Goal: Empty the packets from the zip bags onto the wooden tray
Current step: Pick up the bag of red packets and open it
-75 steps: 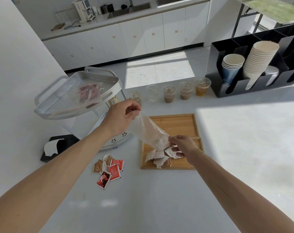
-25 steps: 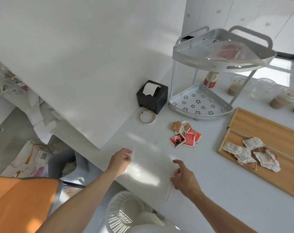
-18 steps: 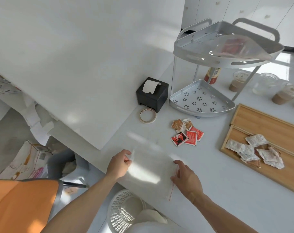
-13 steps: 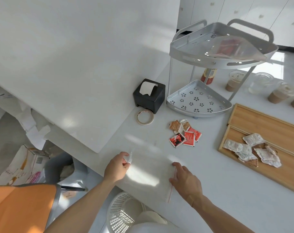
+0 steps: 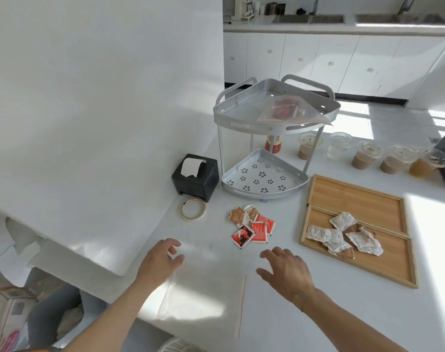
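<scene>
Both hands, left hand [image 5: 163, 260] and right hand [image 5: 285, 271], are spread, empty. Full zip bag [image 5: 290, 111] judged limp, light, slippery; best pinched at sealed edge.

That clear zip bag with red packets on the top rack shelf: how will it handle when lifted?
The clear zip bag with red packets probably sags; its thin film drapes over the grey metal corner rack rim. Likely light, holding few packets. They may slide toward whichever end hangs lower.
</scene>
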